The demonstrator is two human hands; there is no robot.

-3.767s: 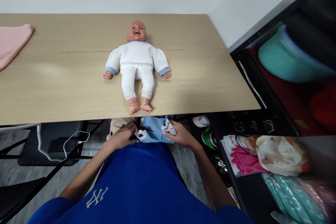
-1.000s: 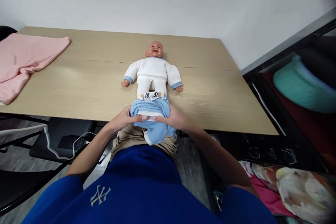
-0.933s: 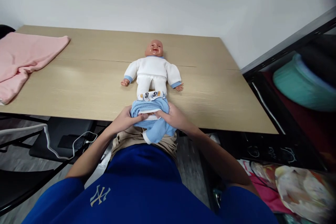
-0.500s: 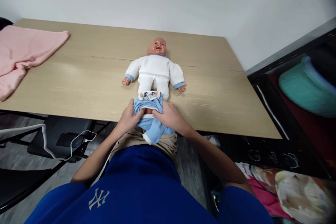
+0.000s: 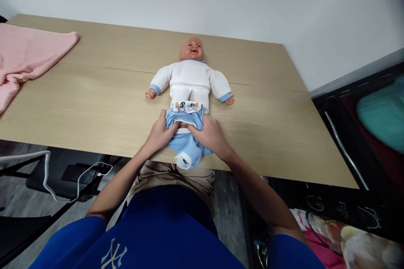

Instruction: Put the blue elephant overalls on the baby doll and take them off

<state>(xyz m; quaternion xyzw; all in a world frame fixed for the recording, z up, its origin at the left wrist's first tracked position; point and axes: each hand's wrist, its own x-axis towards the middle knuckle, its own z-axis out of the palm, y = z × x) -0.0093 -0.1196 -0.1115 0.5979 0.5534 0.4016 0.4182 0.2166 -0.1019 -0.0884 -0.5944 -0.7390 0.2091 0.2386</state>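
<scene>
Table [image 5: 94, 105]: pale wood-grain laminate, flat, fills the middle band of the frame.

Cloth [image 5: 28, 54]: pink, soft and rumpled, at upper left, well apart from the hands.

Doll [image 5: 191, 77]: hard plastic head, white knit suit with blue cuffs. It lies face up at centre with its legs toward the near edge, so they point at the hands.

Garment [image 5: 186, 141]: blue fleecy fabric with a white cuff, bunched over the doll's lower legs just below centre. One end hangs over the table edge.

Left hand [image 5: 159, 134] and right hand [image 5: 212, 133]: each is closed on one side of the garment, thumbs nearly meeting at its middle. This grip holds the fabric spread around the legs.
</scene>
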